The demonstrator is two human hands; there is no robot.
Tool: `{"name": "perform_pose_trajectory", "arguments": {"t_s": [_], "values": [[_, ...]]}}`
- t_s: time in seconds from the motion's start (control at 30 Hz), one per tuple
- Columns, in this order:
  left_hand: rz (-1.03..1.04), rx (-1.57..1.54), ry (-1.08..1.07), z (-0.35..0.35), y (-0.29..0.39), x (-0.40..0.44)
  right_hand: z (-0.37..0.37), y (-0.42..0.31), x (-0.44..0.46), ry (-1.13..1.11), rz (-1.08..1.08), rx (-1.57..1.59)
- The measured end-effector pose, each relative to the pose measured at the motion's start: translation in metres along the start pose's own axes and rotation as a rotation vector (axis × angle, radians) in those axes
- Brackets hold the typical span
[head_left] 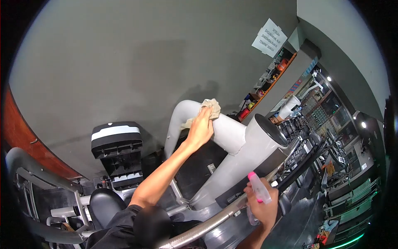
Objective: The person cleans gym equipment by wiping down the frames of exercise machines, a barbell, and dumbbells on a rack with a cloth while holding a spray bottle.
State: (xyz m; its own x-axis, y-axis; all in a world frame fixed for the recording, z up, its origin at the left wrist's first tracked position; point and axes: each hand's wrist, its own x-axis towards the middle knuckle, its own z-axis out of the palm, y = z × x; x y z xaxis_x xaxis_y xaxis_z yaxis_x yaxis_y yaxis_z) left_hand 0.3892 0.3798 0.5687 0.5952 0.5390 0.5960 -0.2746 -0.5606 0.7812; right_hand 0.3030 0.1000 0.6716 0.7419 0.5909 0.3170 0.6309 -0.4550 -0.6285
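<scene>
We were apparently wiping, our left grip (200, 130) holding the cloth (213, 108) against the grey tube (230, 132) beneath it, our right grip (265, 208) closed around the bottle (259, 189), the next stroke likely calling for steady pressure.

Fisheye-bent edges, black corners; soft shadows on wall (87, 62); distant lamps (363, 124) glaring.

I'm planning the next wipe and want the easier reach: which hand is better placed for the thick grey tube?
Probably the left hand: it holds the cloth against the grey tube. The right hand is lower down, occupied with a pink-capped bottle.
</scene>
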Motion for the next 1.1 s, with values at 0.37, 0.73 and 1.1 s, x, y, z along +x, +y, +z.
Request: {"name": "perform_pose_trajectory", "arguments": {"t_s": [0.37,0.73,1.1], "values": [[0.322,-0.036,-0.061,-0.002,0.021,-0.002,0.005,0.031,-0.006,0.07,0.153,0.555],[-0.338,0.15,0.033,-0.023,-0.176,0.053,0.004,0.02,-0.005,0.088,0.249,0.565],[0.783,-0.03,-0.086,0.018,-0.008,-0.071,0.011,0.014,-0.01,0.158,0.265,0.514]]}}
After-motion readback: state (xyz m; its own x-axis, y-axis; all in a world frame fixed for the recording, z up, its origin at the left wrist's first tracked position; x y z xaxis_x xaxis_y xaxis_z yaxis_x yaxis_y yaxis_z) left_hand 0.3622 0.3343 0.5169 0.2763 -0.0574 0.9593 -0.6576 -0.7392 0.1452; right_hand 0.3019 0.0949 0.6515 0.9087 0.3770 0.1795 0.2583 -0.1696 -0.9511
